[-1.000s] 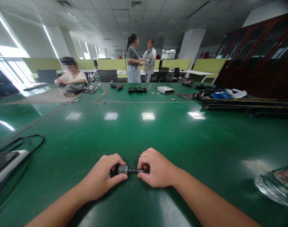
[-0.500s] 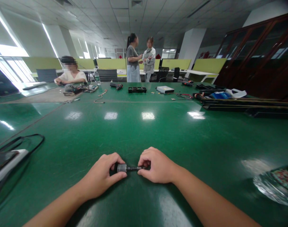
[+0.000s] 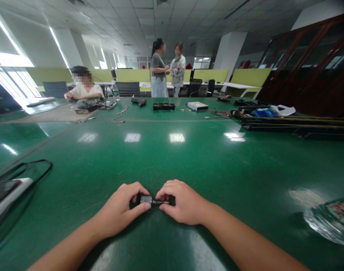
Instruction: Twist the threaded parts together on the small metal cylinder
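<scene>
My left hand (image 3: 123,206) is closed around a small silver-grey cylinder (image 3: 146,200) that looks like a motor, thumb in front and fingers behind. A thin shaft (image 3: 166,202) points right from it, roughly level, low over the green tabletop. Around the shaft, close to the cylinder, sits a dark ribbed piece (image 3: 156,202); whether it is a spring or a worm gear I cannot tell. My right hand (image 3: 183,201) pinches that piece between thumb and forefinger, and the shaft's tip shows between the curled fingers.
A glass dish (image 3: 327,222) stands at the right edge. At left lie a white-edged device (image 3: 12,197) and a black cable (image 3: 44,162). Across the green table (image 3: 172,162) are a drill (image 3: 138,102), a black frame (image 3: 164,107) and a metal box (image 3: 197,106). A person (image 3: 85,90) sits opposite.
My right hand has moved left, toward the cylinder. The dark ribbed piece now sits nearer the cylinder, and the shaft's tip has come into sight. My left hand is nearly still.
</scene>
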### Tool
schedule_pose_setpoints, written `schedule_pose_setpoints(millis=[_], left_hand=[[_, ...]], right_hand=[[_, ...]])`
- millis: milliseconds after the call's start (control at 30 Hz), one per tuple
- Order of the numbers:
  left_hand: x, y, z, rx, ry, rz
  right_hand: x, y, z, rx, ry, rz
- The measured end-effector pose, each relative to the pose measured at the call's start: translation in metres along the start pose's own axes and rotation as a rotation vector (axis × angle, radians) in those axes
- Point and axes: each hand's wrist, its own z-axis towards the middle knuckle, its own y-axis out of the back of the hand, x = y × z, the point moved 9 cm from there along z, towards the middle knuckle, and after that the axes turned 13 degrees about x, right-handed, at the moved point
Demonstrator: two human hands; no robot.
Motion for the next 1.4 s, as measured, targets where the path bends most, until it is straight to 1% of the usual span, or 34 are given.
schedule_pose_setpoints(millis=[467,767,1200,1400], left_hand=[[-0.0028,0.0011,0.0012,-0.018,-0.004,0.02],[-0.0031,0.0004,0.0,-0.024,-0.008,0.041],[-0.0036,0.0011,-0.0011,-0.031,0.002,0.05],[-0.0053,0.0021,-0.001,-0.044,-0.014,0.054]], right_hand=[[0.0092,-0.0011,0.0012,0.01,0.027,-0.088],[0.0061,-0.0049,0.0038,-0.002,0.024,-0.106],[0.0071,-0.0044,0.0034,-0.009,0.027,-0.104],[0.0075,-0.0032,0.002,-0.01,0.028,-0.098]])
